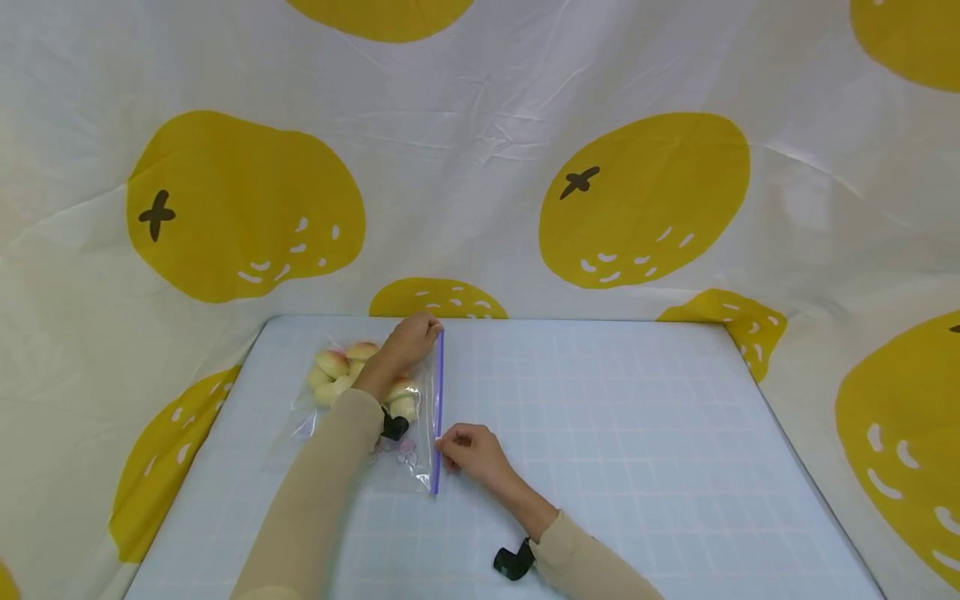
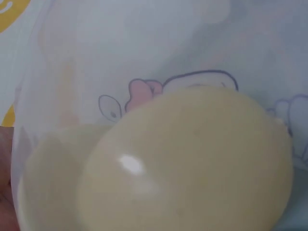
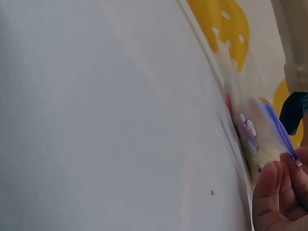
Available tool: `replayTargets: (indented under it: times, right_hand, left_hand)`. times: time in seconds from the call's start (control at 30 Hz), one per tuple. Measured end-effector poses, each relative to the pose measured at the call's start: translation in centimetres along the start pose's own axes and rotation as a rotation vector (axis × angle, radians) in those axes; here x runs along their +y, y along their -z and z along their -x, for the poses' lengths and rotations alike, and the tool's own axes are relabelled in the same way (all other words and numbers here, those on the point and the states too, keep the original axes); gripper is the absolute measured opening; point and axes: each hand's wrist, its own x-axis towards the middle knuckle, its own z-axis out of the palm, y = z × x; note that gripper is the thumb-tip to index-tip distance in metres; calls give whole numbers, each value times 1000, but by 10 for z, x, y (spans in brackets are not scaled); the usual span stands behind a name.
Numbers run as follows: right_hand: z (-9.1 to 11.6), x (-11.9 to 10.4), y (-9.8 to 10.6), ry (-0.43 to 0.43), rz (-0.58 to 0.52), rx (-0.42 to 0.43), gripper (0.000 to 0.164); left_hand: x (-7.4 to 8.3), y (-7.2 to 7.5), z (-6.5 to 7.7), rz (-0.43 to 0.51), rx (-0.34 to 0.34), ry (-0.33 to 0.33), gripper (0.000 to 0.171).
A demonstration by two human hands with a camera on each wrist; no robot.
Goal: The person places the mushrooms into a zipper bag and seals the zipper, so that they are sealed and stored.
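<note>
A clear zip-top bag (image 1: 424, 417) with a purple zip strip (image 1: 440, 383) lies on the table. Inside are several pale yellow, rounded pieces (image 1: 330, 379), some with reddish tips; their kind is unclear. My left hand (image 1: 408, 340) reaches across the bag and grips the strip's far end. Nearer the strip's front end, my right hand (image 1: 472, 450) pinches the edge between thumb and fingers. The right wrist view shows these fingers (image 3: 269, 185) at the purple strip (image 3: 279, 127). Filling the left wrist view is a pale piece (image 2: 192, 159) behind printed plastic; the left hand's grip is mostly hidden there.
The table (image 1: 615, 433) has a pale blue cover with a faint grid. Behind it and at its sides hangs a white cloth (image 1: 465, 167) with big yellow fruit prints. A black wrist camera (image 1: 513, 560) sits by the right cuff, another (image 1: 394, 426) by the left.
</note>
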Motion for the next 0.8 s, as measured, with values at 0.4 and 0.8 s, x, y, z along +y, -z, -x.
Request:
replayTargets:
  times: [0.4, 0.8]
  right_hand:
    - [2, -2, 8, -21, -31, -168, 22]
    - [5, 3, 13, -68, -55, -431, 22]
  left_hand:
    - [1, 0, -3, -30, 14, -12, 26]
    - [0, -1, -5, -49, 14, -11, 26]
